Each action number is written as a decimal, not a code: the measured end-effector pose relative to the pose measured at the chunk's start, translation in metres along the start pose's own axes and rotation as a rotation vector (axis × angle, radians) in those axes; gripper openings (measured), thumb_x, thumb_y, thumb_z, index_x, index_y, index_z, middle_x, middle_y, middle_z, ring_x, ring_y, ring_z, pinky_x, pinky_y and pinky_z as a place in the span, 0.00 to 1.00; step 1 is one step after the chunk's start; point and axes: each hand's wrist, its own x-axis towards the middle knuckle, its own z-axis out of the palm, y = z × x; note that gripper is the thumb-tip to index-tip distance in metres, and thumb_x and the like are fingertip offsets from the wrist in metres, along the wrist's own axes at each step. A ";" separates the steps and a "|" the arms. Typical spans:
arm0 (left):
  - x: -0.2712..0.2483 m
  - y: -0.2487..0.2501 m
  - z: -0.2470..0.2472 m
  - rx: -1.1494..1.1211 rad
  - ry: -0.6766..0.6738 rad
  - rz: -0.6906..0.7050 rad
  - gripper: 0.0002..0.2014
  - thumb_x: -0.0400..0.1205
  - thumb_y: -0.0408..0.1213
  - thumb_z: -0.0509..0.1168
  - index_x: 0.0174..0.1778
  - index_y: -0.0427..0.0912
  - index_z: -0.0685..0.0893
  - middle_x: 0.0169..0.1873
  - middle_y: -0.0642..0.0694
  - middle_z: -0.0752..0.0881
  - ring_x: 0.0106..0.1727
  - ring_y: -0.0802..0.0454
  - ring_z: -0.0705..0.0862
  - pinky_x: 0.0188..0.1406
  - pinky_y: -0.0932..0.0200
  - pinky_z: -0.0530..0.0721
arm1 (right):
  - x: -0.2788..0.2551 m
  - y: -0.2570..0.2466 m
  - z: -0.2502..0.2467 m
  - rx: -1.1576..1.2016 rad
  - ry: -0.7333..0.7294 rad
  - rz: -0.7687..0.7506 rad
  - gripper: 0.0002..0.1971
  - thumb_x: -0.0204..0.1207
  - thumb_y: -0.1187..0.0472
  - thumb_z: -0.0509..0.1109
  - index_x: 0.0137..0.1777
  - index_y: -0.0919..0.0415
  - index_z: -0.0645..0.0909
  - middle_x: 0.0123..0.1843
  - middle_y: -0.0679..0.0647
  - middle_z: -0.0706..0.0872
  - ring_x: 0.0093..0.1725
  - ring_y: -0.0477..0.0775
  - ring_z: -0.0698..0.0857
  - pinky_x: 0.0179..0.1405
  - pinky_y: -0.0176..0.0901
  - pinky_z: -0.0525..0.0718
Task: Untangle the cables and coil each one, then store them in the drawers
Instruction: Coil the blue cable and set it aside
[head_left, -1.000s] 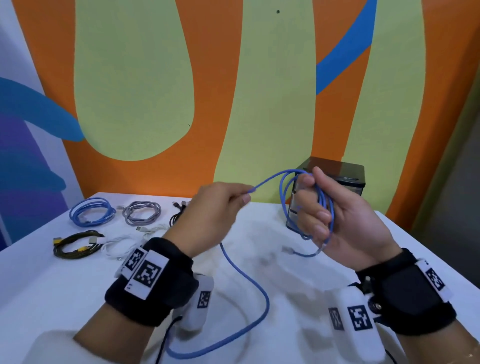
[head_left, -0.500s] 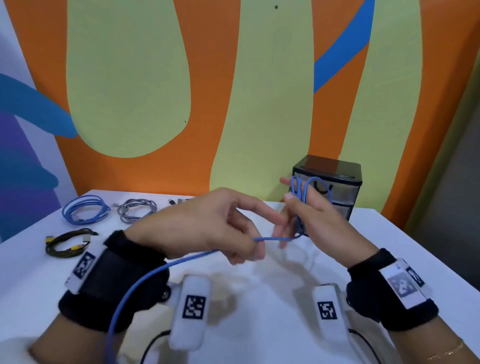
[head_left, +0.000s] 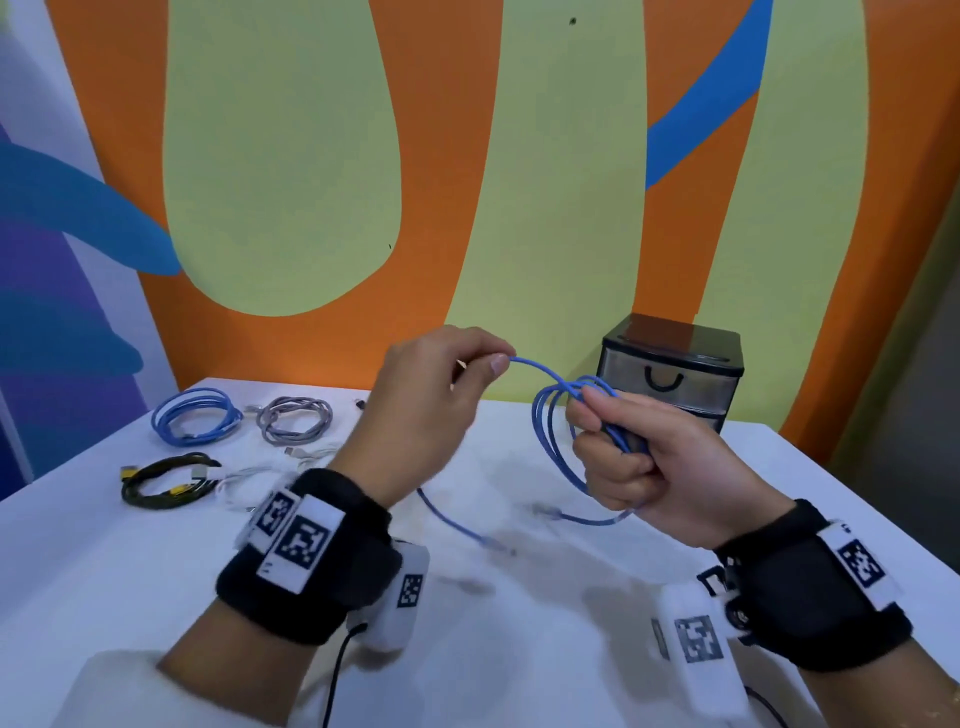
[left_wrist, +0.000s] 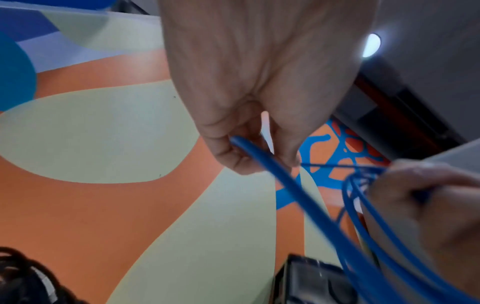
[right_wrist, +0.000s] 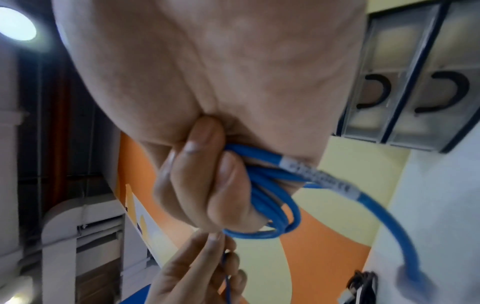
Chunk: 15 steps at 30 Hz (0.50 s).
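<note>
Head view: blue cable (head_left: 551, 441) in right hand (head_left: 639, 457)

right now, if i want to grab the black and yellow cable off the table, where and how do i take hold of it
Take the black and yellow cable across its coiled bundle, coming from above, since it lies flat on the table as a closed loop. Pinch the near arc, where all turns run together, so the coil likely stays wound. Avoid the connector end, which touches the white cable.

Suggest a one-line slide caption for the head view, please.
Right hand grips blue cable loops while left hand pinches the free strand above the white table.
</note>
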 end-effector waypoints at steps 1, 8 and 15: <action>-0.001 0.002 0.004 -0.012 -0.049 -0.011 0.10 0.91 0.40 0.67 0.63 0.56 0.93 0.44 0.58 0.88 0.40 0.59 0.83 0.43 0.53 0.80 | 0.001 0.001 0.001 0.040 0.011 0.007 0.15 0.86 0.47 0.65 0.41 0.55 0.74 0.26 0.46 0.58 0.22 0.43 0.53 0.24 0.40 0.52; -0.008 0.020 0.009 -0.373 -0.363 -0.115 0.26 0.81 0.58 0.73 0.77 0.66 0.83 0.62 0.57 0.88 0.38 0.58 0.78 0.44 0.59 0.78 | 0.000 -0.001 0.011 0.115 0.138 0.045 0.22 0.86 0.44 0.58 0.31 0.51 0.68 0.23 0.46 0.53 0.21 0.48 0.46 0.23 0.43 0.47; -0.008 0.017 0.015 -0.345 -0.396 -0.018 0.14 0.91 0.45 0.70 0.50 0.35 0.86 0.35 0.46 0.91 0.33 0.52 0.77 0.35 0.56 0.73 | 0.002 -0.001 0.008 0.199 0.129 0.056 0.26 0.86 0.36 0.56 0.33 0.54 0.63 0.23 0.47 0.54 0.21 0.47 0.47 0.23 0.41 0.48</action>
